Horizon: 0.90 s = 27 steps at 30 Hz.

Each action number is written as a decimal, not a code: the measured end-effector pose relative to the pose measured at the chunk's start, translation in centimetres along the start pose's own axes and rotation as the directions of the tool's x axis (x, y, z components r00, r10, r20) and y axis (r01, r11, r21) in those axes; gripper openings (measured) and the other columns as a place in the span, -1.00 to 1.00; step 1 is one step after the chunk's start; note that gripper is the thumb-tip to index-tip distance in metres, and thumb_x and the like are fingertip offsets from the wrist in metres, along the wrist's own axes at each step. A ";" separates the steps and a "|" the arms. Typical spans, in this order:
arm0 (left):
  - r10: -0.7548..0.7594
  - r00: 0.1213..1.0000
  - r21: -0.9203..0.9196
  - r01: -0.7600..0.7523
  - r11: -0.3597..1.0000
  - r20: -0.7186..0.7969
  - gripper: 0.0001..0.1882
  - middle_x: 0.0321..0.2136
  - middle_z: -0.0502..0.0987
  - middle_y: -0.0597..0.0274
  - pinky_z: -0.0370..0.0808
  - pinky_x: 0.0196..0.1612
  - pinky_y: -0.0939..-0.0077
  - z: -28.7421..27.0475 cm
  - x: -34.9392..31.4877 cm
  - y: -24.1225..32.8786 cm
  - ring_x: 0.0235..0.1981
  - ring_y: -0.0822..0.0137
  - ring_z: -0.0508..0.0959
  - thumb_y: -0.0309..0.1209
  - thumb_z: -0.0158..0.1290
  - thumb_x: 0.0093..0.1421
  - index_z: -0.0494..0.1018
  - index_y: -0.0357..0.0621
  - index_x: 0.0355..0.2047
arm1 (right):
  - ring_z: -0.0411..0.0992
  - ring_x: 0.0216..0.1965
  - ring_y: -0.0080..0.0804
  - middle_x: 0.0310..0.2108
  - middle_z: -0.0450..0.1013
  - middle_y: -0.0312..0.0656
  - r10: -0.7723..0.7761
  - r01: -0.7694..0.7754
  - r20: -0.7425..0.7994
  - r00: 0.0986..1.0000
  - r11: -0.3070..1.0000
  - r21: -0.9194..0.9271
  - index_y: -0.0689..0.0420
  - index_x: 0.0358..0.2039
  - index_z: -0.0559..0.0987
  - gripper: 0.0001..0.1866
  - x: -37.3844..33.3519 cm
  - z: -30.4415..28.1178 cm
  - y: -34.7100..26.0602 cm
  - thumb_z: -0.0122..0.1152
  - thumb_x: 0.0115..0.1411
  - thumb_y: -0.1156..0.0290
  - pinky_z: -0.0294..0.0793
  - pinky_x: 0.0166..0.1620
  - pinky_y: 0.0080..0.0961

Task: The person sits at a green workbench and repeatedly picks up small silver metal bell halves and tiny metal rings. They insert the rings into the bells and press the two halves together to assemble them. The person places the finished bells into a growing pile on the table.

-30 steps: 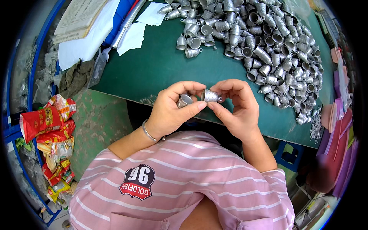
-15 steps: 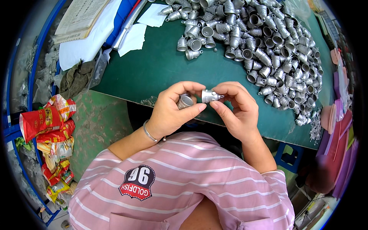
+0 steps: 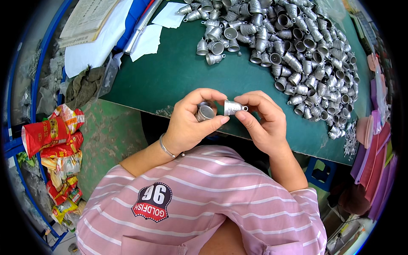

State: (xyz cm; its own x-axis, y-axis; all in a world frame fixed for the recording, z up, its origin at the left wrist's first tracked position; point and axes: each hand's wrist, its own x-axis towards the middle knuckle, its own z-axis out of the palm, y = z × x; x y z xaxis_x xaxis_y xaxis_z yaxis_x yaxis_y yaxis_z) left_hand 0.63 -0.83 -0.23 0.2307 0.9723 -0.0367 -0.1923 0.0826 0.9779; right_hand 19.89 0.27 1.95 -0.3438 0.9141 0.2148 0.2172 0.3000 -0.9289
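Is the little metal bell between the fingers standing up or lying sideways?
Sideways. The bell lies level between both hands' fingertips, its small loop pointing toward the right hand, wide mouth toward the left hand.

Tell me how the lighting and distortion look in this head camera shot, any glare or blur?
Head view: even, soft light with faint shadows; the green table edge bows from fisheye distortion, with black corners. Small glints on the metal caps pile and on the cap between the left hand and right hand; centre sharp, rim slightly smeared.
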 end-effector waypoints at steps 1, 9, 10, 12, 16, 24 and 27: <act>0.051 0.999 0.042 -0.051 0.998 -0.006 -0.62 -0.27 0.49 0.34 0.38 -0.35 0.72 0.0 0.0 -0.1 -0.39 0.60 0.39 -0.60 0.23 -0.03 0.41 -0.18 -0.17 | 0.46 -0.30 -0.41 -0.28 0.46 -0.14 0.001 -0.001 -0.008 1.000 0.999 0.032 0.25 -0.25 0.51 -0.77 -0.1 0.1 0.2 0.26 0.03 0.59 0.47 -0.29 -0.60; 0.326 0.943 0.209 -0.332 0.920 0.063 -0.58 -0.25 0.51 0.30 0.38 -0.34 0.68 0.3 -0.1 0.2 -0.39 0.57 0.41 -0.61 0.26 -0.07 0.42 -0.18 -0.17 | 0.49 -0.23 -0.35 -0.26 0.48 -0.09 0.052 -0.029 -0.061 0.997 0.945 0.326 0.28 -0.31 0.50 -0.79 -0.8 1.0 0.4 0.25 -0.01 0.69 0.53 -0.15 -0.51; 0.368 0.925 0.270 -0.380 0.885 0.095 -0.58 -0.26 0.51 0.30 0.38 -0.34 0.68 0.3 0.1 0.3 -0.39 0.57 0.42 -0.61 0.26 -0.07 0.42 -0.20 -0.17 | 0.49 -0.24 -0.35 -0.27 0.48 -0.08 0.025 -0.004 -0.067 0.997 0.954 0.299 0.29 -0.31 0.50 -0.79 -1.0 1.1 0.4 0.26 -0.01 0.68 0.53 -0.17 -0.51; 0.326 0.935 0.203 -0.350 0.915 0.140 -0.58 -0.29 0.50 0.29 0.38 -0.37 0.69 0.1 0.4 0.2 -0.41 0.56 0.43 -0.60 0.25 -0.06 0.42 -0.23 -0.15 | 0.49 -0.30 -0.39 -0.30 0.49 -0.11 -0.037 0.048 -0.063 0.997 0.983 0.179 0.28 -0.34 0.50 -0.79 -1.2 1.1 0.3 0.30 -0.02 0.63 0.53 -0.26 -0.54; -0.164 0.905 -0.641 0.396 0.658 0.392 -0.58 -0.36 0.48 -0.01 0.37 -0.65 0.67 -2.4 -1.2 -0.1 -0.53 0.36 0.50 -0.48 0.11 0.06 0.37 -0.36 -0.06 | 0.46 -0.40 -0.32 -0.38 0.48 -0.13 -0.088 0.087 -0.005 0.996 0.992 -0.086 0.23 -0.39 0.51 -0.79 -1.5 -0.4 -1.4 0.35 -0.06 0.55 0.46 -0.36 -0.48; -0.457 0.688 -0.418 0.715 0.560 0.564 -0.64 -0.24 0.51 -0.19 0.50 -0.62 0.62 -7.0 -4.7 -3.1 -0.28 0.13 0.59 -0.48 0.00 0.14 0.38 -0.43 -0.07 | 0.37 -0.30 -0.18 -0.33 0.43 -0.14 -0.418 0.080 -0.143 0.897 0.473 -0.878 0.20 -0.34 0.52 -0.80 1.1 -7.9 0.1 0.24 -0.04 0.57 0.33 -0.25 -0.31; -0.702 0.614 -0.350 0.787 0.509 0.360 -0.67 -0.21 0.52 -0.04 0.55 -0.27 0.43 -5.4 -3.4 -9.0 -0.19 0.16 0.55 -0.40 -0.01 0.20 0.38 -0.31 -0.06 | 0.34 -0.28 -0.23 -0.34 0.39 -0.19 -0.335 -0.086 -0.169 0.927 0.250 -0.964 0.18 -0.40 0.53 -0.84 2.7 -7.8 0.0 0.23 -0.06 0.49 0.28 -0.26 -0.30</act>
State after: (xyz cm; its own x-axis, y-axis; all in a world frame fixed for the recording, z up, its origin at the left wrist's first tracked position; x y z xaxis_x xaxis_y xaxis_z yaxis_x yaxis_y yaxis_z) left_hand -3.63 -3.74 -9.99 0.6205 0.4605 -0.6348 -0.2502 0.8834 0.3963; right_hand 26.05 4.89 4.92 -0.2366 0.7932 0.5611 0.9649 0.2594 0.0402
